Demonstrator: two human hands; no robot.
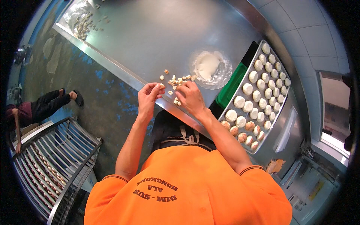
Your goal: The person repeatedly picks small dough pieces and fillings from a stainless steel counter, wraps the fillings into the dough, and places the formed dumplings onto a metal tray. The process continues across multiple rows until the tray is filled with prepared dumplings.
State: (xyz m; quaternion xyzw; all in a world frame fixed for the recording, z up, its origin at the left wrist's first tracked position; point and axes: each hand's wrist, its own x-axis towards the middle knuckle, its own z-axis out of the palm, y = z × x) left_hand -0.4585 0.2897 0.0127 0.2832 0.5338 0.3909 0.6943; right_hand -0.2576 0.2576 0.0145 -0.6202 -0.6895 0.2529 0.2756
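My left hand pinches a small pale dough piece between thumb and fingertips at the near edge of the steel table. My right hand rests with curled fingers on a scatter of small tan and white dough pieces, touching them. Just beyond the pieces lies a lump of white dough on a clear plastic sheet.
A metal tray of several round dough balls, some browner at the near end, sits at the right beside a green board. A plastic bag of small pieces lies far left. A wire rack trolley and a seated person are left.
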